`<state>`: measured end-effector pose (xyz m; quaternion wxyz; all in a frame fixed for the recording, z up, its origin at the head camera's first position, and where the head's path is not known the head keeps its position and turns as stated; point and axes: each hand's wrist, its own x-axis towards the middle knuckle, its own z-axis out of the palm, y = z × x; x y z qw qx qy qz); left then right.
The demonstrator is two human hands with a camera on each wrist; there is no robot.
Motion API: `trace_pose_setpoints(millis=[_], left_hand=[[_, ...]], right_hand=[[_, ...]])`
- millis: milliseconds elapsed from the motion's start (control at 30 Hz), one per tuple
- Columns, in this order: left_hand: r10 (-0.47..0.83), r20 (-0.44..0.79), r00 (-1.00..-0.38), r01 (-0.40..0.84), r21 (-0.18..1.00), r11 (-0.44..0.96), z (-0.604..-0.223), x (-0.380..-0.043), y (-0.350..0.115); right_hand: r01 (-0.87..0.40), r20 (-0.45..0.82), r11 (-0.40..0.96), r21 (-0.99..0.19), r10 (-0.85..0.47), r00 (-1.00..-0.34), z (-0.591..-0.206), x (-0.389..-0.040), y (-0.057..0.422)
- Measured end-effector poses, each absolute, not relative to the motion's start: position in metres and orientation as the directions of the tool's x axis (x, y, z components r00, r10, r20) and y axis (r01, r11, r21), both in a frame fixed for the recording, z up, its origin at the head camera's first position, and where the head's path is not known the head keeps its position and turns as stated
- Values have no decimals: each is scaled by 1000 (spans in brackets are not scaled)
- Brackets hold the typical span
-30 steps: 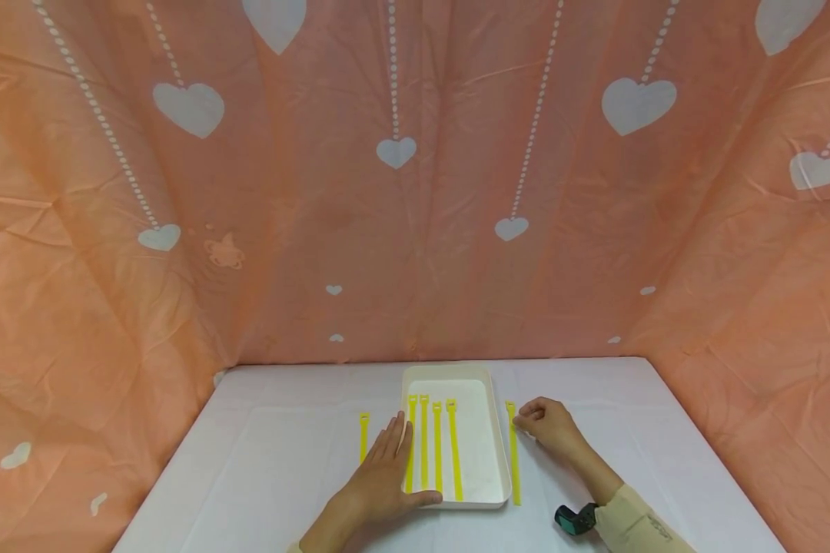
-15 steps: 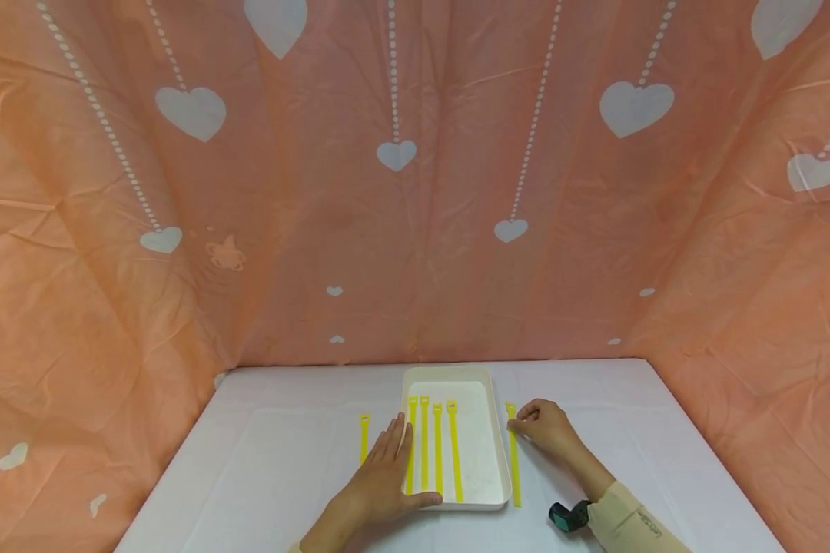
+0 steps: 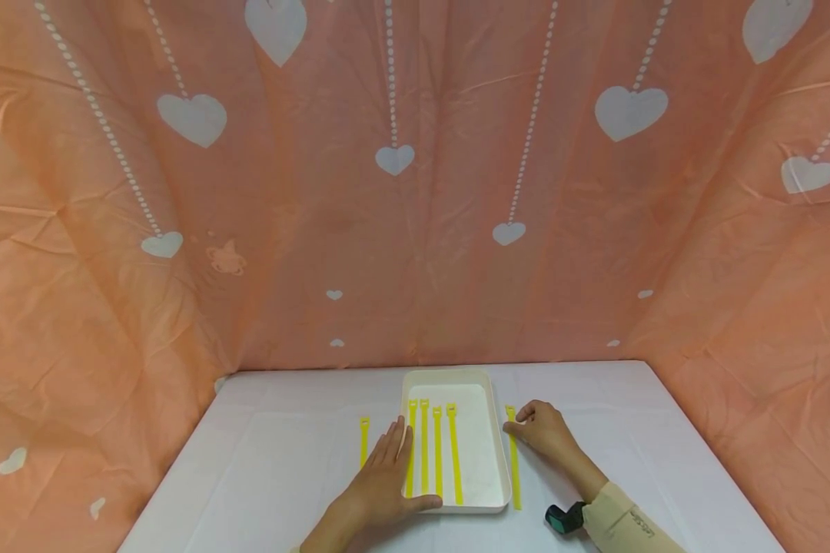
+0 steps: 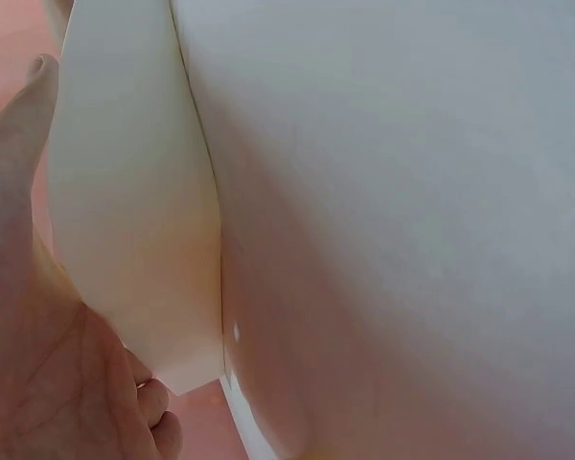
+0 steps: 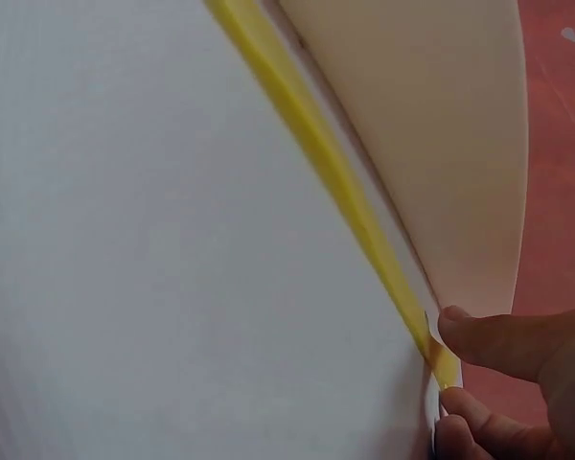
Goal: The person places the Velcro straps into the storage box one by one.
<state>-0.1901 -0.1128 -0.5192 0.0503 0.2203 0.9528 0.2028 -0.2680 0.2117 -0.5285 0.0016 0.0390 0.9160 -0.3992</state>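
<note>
My straight-fingered left grip (image 3: 383,478) touches a white rectangular tray (image 3: 483,453).
At its three o'clock, my right grip (image 3: 542,432) straddles a flat yellow strap (image 3: 515,472); whether pinching, I can't tell.

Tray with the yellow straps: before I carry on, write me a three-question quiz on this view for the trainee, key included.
1. How many yellow straps can be seen lying in the tray?
2. True or false: the left hand is at the tray's far right corner.
3. Which is closest to the strap right of the tray?
A) the left hand
B) the right hand
C) the strap left of the tray

Key: 1. Four. 2. False; it is at the near left corner. 3. B.
</note>
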Motion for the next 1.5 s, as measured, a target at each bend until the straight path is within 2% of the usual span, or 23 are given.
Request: trace_pose_setpoints(millis=[333, 633, 1167, 1500], left_hand=[[444, 13, -896, 404, 437, 804, -519, -191, -113], [431, -16, -902, 389, 404, 828, -520, -190, -112], [434, -16, -901, 390, 410, 825, -520, -190, -112], [440, -27, -897, 392, 408, 825, -518, -189, -113]], right_hand=[[30, 15, 698, -715, 58, -998, -530, -267, 210], [19, 27, 692, -721, 55, -998, -530, -266, 211], [27, -1, 653, -757, 40, -999, -529, -267, 215], [102, -78, 553, -827, 67, -995, -532, -269, 220]])
